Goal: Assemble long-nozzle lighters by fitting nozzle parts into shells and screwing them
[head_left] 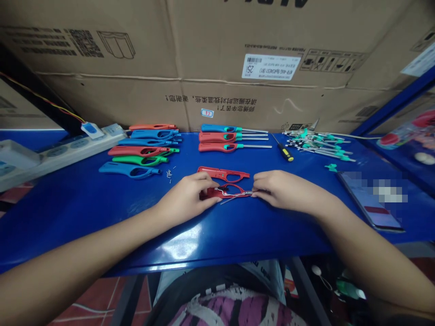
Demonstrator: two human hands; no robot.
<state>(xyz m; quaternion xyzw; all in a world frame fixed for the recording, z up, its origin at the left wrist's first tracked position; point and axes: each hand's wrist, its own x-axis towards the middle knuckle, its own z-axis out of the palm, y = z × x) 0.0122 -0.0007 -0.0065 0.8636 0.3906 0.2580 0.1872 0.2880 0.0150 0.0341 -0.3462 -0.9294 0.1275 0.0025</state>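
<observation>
A red lighter shell half (234,189) lies on the blue table with a black part and a white wire in it. My left hand (195,191) has its fingers closed over the left, handle end of this shell. At the other end, my right hand (272,186) pinches a short metal tube (249,193) by the shell's tip; its far end is hidden by the fingers. A thin metal rod (229,199) lies slantwise along the shell's near edge. Just beyond sits the matching red shell half (226,174), touched by neither hand as far as I can see.
Coloured lighter shells (131,169) are lined up at the left, with small screws (169,174) beside them. Assembled lighters (234,147), a yellow-black screwdriver (285,152) and a pile of metal-and-green parts (319,144) stand behind. A phone (370,201) lies right; a power strip (68,154) left.
</observation>
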